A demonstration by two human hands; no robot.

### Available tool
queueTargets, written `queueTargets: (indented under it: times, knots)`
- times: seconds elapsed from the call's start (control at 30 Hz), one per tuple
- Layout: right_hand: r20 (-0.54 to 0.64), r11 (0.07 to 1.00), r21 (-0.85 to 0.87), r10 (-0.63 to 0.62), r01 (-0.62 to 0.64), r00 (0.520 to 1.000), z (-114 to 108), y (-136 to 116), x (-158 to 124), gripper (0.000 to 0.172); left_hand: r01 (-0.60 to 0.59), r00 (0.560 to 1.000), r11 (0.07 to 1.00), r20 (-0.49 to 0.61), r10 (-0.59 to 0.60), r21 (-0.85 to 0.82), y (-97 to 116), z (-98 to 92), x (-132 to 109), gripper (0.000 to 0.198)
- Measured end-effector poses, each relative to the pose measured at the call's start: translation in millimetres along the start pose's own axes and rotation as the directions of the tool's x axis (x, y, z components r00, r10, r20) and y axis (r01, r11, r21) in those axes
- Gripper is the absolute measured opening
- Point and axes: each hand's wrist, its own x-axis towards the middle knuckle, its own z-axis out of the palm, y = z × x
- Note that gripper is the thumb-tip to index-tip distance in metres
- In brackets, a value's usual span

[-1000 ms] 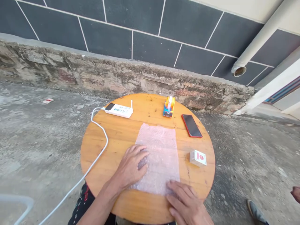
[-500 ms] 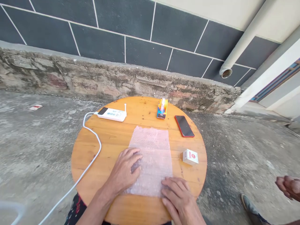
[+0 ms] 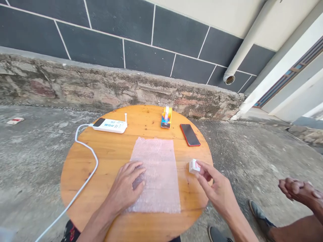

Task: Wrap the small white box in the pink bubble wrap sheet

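A sheet of clear bubble wrap [image 3: 158, 168] lies flat on the round wooden table [image 3: 191, 208]. My left hand [image 3: 130, 181] rests on its left edge, fingers spread. To the right of the sheet, my right hand [image 3: 214, 183] has its thumb and forefinger at the small white box [image 3: 193, 166] with red print, touching its right side. The box still sits on the tabletop, partly covered by my fingertips.
A tape dispenser [image 3: 166, 117] stands at the table's far edge, with a red-edged phone [image 3: 190, 135] to its right. A white power bank-like device [image 3: 111, 125] trails a white cable [image 3: 94, 158] over the left edge. Another person's clasped hands [image 3: 297, 191] show at right.
My right hand has left the lower right corner of the bubble wrap and moved right to the white box. My left hand stays on the sheet. The view has shifted right.
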Motion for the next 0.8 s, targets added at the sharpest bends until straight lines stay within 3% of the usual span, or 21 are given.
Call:
queueTargets:
  times: [0.1,0.2,0.37,0.5,0.63,0.8]
  knots:
    - [-0.069,0.993,-0.114,-0.025,0.017,0.997,-1.2,36.0,-9.8,0.049,0.013,1.0,0.999,-0.023,-0.013,-0.031,2.5,-2.7,0.5,0.032]
    - [-0.015,0.989,-0.138,-0.059,0.056,0.998,6.6,57.8,-4.1,0.062,0.057,0.994,0.997,-0.09,-0.061,-0.046,3.7,-5.6,1.1,0.029]
    - [0.053,0.992,-0.119,-0.031,0.037,0.998,23.2,65.7,10.7,0.067,0.207,0.958,0.975,-0.185,-0.219,-0.082,4.1,-9.2,2.6,0.024]
    - [0.063,0.99,-0.14,0.043,-0.033,0.997,24.0,71.9,12.1,0.063,0.24,0.949,0.966,-0.188,-0.254,-0.096,3.5,-9.2,3.2,0.024]
    - [0.036,0.986,-0.122,0.121,-0.115,0.992,16.9,58.4,11.8,0.059,0.24,0.953,0.968,-0.176,-0.248,-0.069,1.0,-6.7,2.9,0.023]
    - [0.088,0.998,0.057,-0.034,0.029,0.996,34.0,-4.5,15.7,0.058,0.24,0.954,0.969,-0.174,-0.245,-0.051,-1.0,-4.7,3.2,0.024]
